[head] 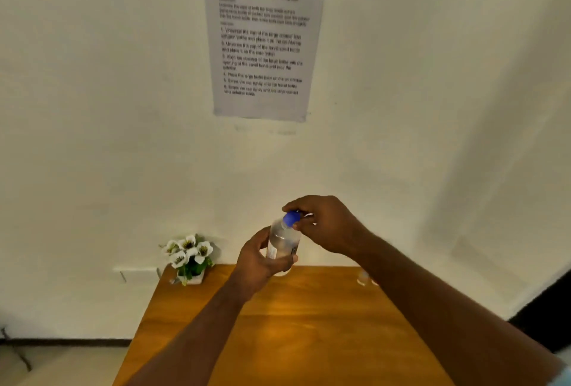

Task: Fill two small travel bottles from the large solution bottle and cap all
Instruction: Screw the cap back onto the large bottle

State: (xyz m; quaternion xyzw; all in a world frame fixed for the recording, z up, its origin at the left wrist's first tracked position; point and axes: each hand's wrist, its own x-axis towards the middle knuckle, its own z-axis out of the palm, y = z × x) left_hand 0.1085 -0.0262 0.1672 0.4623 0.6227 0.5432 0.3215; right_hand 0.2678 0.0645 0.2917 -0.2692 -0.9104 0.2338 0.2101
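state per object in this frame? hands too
large solution bottle: held above the table, blue cap on
blue cap: on the bottle neck, right fingers around it
left hand: grips the bottle body
right hand: pinches the cap
small travel bottle: on the table, blurred, cap state unclear

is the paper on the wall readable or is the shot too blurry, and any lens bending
Head view: the wall sheet is soft, its heading and steps only partly legible; the wide lens bows the wall edges and the table; the bottle held by the left hand, its blue cap pinched by the right hand, is slightly smeared.
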